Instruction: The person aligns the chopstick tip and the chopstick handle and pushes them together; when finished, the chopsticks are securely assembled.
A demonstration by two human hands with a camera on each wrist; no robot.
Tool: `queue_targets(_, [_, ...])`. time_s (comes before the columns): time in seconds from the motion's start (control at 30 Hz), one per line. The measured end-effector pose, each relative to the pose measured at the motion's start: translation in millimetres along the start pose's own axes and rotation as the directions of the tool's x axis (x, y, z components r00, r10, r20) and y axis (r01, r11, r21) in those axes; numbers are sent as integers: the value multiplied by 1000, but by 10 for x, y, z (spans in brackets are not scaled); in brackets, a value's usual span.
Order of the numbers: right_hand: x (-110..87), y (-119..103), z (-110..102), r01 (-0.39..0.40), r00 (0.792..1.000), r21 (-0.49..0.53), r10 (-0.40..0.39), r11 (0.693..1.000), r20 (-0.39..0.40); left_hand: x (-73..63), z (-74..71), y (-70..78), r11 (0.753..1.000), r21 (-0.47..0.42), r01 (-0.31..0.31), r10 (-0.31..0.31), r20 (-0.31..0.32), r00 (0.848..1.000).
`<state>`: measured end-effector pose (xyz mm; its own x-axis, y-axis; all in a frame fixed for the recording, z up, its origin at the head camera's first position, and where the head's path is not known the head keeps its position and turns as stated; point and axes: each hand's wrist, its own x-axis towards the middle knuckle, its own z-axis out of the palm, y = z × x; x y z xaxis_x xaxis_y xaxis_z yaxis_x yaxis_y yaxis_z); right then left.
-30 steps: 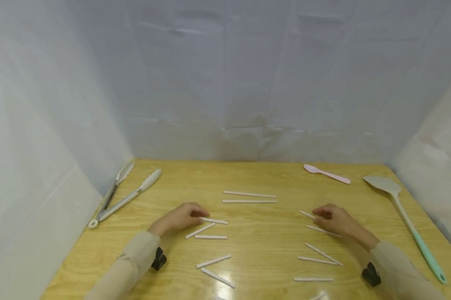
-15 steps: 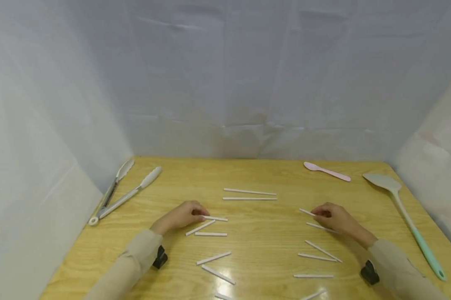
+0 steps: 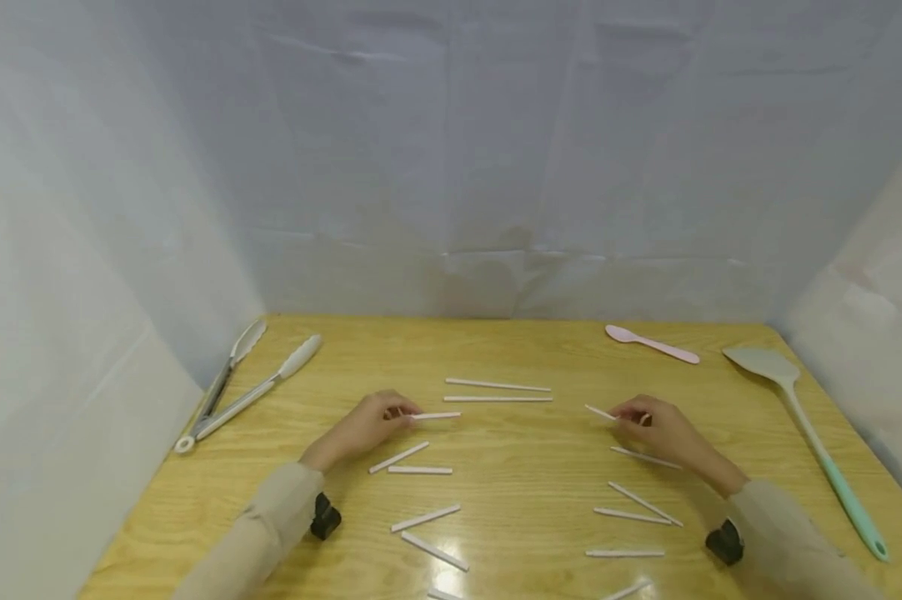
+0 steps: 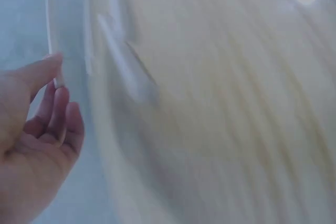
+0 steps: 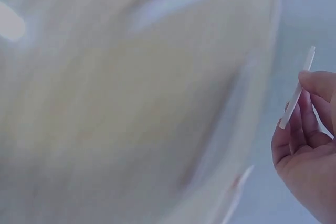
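Observation:
In the head view my left hand [image 3: 368,427] pinches a short, thin white stick [image 3: 438,416] near one end, the stick pointing right above the table. The left wrist view shows this white stick [image 4: 51,30] between thumb and fingers. On the other side my right hand [image 3: 657,425] pinches another white stick [image 3: 599,412], whose tip points left. Seen from the right wrist, that stick [image 5: 298,90] lies slantwise between thumb and fingertips. Between and beyond the hands, two longer white sticks [image 3: 498,399] lie side by side.
Several loose white sticks lie in a left group [image 3: 424,518] and a right group [image 3: 631,516] on the wooden table [image 3: 526,492]. Metal tongs [image 3: 248,400] are spread at the far left. A pink spoon [image 3: 649,343] and a spatula with a green-ended handle [image 3: 819,442] lie at the right.
Both hands have lifted their sticks off the table and moved slightly away from me; the right one has also shifted left. The other sticks and utensils stay put.

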<state>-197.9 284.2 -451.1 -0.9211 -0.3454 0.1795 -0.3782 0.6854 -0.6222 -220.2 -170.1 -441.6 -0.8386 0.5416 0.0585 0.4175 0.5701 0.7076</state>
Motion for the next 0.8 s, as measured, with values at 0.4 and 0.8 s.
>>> queue_targets(0.4, [159,-884,104,297,952,147,-281,943,-119,132,77,610,986,-99,-132,125,-75,989])
queue_targets(0.8, [171,-1098,175,403,914,185,-382,896,-138,142,127,755,976,-119,-184,177,-66,982])
